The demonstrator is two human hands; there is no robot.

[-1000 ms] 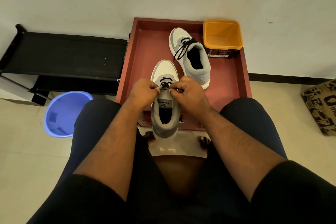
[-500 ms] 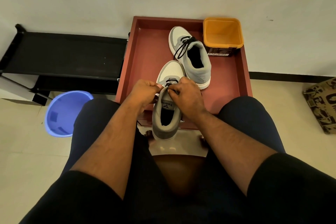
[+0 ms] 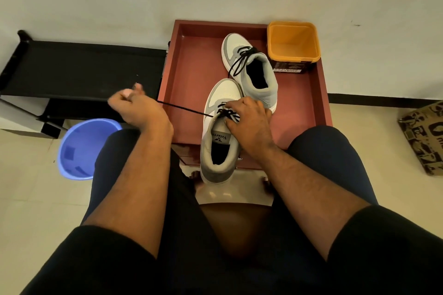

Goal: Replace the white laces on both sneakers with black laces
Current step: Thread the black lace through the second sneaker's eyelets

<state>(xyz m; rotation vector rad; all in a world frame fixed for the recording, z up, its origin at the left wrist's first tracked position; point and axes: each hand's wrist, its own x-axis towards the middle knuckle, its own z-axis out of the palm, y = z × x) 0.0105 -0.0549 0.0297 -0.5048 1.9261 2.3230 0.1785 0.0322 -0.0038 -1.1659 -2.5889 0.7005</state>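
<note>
While the left hand (image 3: pixel 134 108) draws a black lace (image 3: pixel 184 109) out sideways, its grip clenched around the lace end, the right hand (image 3: pixel 247 122) presses down on the near sneaker (image 3: pixel 219 141), fingers curled over the laced eyelets at the tongue. Whether those right fingers also pinch the other lace end cannot be told; they hide that spot.

The near sneaker lies with its toe on the red tray (image 3: pixel 191 60) and its heel overhanging the tray's near edge, toward the person. Its long axis runs away from the body, toe toward the wall. The lace stretches taut, nearly at right angles to that axis, from the upper eyelets leftward to the left hand, which sits well apart from the shoe, over the gap between the tray and the black rack (image 3: pixel 79 67).

The far sneaker (image 3: pixel 251 74) rests on the tray just beyond, already threaded in black with loose ends trailing on its left side. An orange tub (image 3: pixel 293 43) stands in the tray's far right corner; a blue bucket (image 3: pixel 84 148) is on the floor to the left.

Judging from this, the next move turns on the lace end coming back rightward to the eyelets. The right hand is nearer, so it likely steadies the shoe while the left returns.
</note>
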